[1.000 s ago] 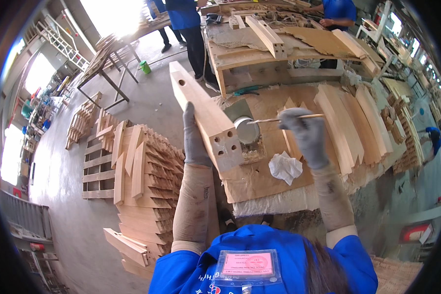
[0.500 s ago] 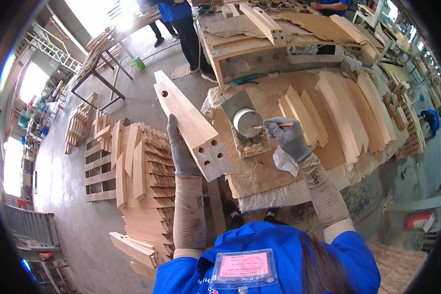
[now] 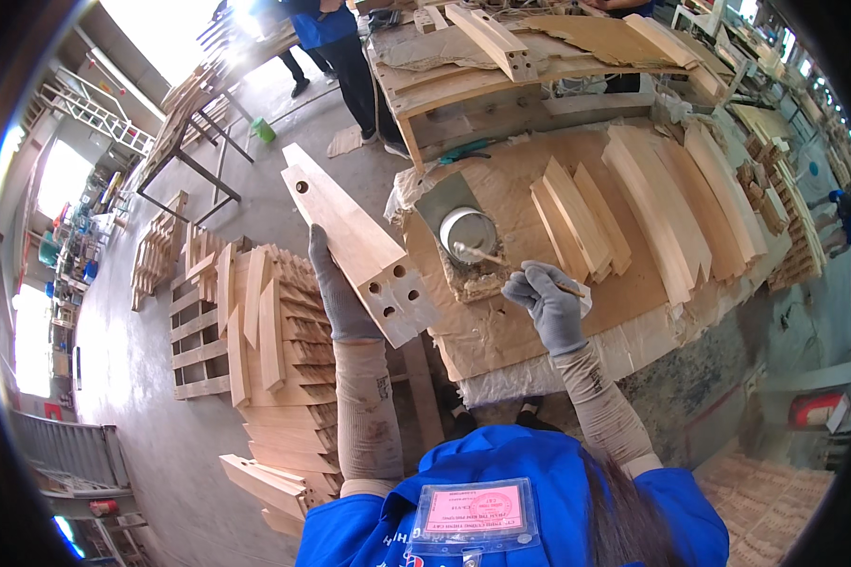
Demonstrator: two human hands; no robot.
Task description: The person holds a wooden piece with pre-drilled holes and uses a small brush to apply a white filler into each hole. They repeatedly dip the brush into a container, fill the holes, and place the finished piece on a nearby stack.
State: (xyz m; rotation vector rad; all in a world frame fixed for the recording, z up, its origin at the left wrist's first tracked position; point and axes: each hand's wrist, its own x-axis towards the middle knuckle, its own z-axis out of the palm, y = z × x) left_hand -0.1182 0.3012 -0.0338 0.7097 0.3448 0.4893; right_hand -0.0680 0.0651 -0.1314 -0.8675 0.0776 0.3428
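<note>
- my left hand [image 3: 338, 300] is wrapped around the drilled wooden board [image 3: 357, 244], which is held up off the bench just left of the glue tin [image 3: 467, 232].
- the board's long axis runs up-left to down-right, with the holed end pointing at the tin.
- my right hand [image 3: 548, 300] pinches a thin stick [image 3: 487, 255] (tip touching the tin's rim), so it's the nearer hand.
- stacked slats [image 3: 577, 219] lie right of the tin.
</note>
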